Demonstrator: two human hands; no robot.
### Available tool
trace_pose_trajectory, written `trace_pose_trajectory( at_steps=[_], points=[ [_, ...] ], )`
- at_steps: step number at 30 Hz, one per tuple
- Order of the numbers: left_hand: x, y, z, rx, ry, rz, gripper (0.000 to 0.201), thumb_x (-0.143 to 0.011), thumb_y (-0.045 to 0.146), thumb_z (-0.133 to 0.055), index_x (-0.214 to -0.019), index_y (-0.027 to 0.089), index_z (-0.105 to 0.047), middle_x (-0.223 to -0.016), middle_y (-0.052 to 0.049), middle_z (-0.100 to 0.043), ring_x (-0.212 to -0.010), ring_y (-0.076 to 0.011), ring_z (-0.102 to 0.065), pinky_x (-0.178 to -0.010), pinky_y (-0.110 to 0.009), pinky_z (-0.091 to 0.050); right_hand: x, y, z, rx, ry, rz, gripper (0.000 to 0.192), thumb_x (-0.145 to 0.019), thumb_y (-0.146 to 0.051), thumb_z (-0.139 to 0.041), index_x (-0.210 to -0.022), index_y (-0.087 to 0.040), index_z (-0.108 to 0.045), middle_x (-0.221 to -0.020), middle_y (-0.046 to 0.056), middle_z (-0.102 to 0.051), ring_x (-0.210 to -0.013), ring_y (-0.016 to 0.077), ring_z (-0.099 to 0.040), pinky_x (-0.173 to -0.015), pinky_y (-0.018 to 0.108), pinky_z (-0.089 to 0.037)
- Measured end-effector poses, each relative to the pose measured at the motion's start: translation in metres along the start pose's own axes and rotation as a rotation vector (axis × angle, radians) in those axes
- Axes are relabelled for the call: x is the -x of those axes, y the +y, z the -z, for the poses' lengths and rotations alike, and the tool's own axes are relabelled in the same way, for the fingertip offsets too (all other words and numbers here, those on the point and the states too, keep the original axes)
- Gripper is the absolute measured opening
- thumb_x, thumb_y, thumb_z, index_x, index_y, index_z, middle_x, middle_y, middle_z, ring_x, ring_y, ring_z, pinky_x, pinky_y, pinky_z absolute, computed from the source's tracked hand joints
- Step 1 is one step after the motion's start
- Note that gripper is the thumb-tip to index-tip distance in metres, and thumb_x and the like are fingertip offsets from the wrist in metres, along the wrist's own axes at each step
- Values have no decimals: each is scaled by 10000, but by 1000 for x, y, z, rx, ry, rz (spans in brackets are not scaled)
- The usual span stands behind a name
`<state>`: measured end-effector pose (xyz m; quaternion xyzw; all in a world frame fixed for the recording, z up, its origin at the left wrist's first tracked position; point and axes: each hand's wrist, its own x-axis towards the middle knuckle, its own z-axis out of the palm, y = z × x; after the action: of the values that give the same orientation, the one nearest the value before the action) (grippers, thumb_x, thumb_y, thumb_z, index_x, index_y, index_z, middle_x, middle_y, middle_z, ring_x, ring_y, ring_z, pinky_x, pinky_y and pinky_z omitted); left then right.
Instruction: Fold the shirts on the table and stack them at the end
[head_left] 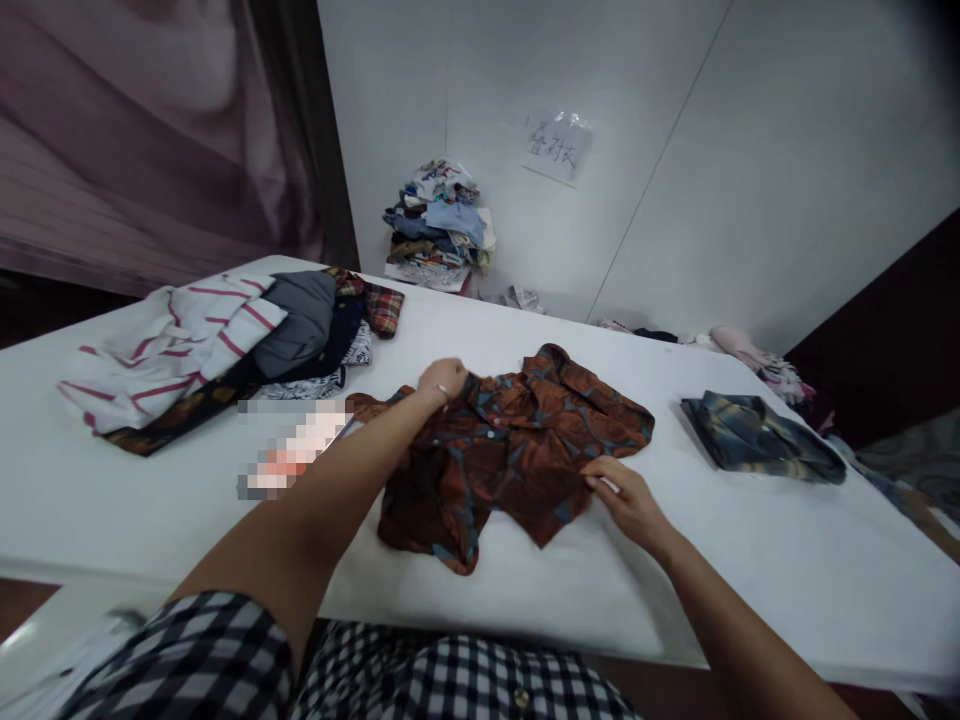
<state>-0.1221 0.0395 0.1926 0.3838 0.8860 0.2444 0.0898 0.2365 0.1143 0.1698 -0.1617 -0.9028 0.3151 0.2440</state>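
Note:
A rust-brown shirt (517,450) with blue-grey patterning lies crumpled and partly spread on the white table (570,590) in front of me. Near the shirt's upper left part, my left hand (444,380) is closed on the fabric. My right hand (626,497) pinches the lower right edge of the shirt between thumb and fingers. A small light button shows near the middle of the garment. Part of its left side is hidden behind my left forearm.
Loose shirts (172,340) lie heaped at the table's left. A folded dark plaid shirt (761,435) sits on the right. Beyond the far edge stands a tall clothes pile (442,225) by the wall. A blurred-out object (300,455) rests beside my left forearm.

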Motion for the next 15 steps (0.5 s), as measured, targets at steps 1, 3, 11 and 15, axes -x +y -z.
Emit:
trace_pose_trajectory(
  at_steps=[1, 3, 11, 15],
  points=[
    [-12, -6, 10, 30, 44, 44, 242, -851, 270, -470, -881, 169, -688, -947, -133, -712, -991, -240, -635, -796, -297, -467, 6, 3, 7, -73, 84, -77, 174, -887, -348, -531, -877, -235, -663, -842, 56, -653, -780, 203, -598, -716, 332, -485],
    [-31, -18, 28, 91, 107, 127, 286, -905, 291, -424, -938, 134, -662, -919, -130, -703, -927, -215, -649, -746, -288, -480, 17, 12, 19, -228, 274, -223, 177, -825, -397, -603, -852, -235, -670, -814, 45, -659, -718, 196, -599, -668, 328, -491],
    [-23, -47, 33, 316, 129, 166, 270, -913, 325, -468, -1037, 126, -600, -821, -53, -673, -659, -118, -634, -588, -239, -504, 35, 52, 33, -364, 524, -532, 311, -644, -448, -731, -809, -185, -702, -781, 45, -700, -710, 184, -604, -662, 309, -489],
    [20, -49, 27, 305, 108, 76, 237, -837, 332, -508, -925, 165, -652, -741, -28, -671, -686, -149, -637, -652, -255, -501, 34, 55, 32, -247, 671, -510, 314, -674, -446, -700, -831, -174, -696, -759, 40, -681, -697, 174, -588, -651, 304, -476]
  ],
)
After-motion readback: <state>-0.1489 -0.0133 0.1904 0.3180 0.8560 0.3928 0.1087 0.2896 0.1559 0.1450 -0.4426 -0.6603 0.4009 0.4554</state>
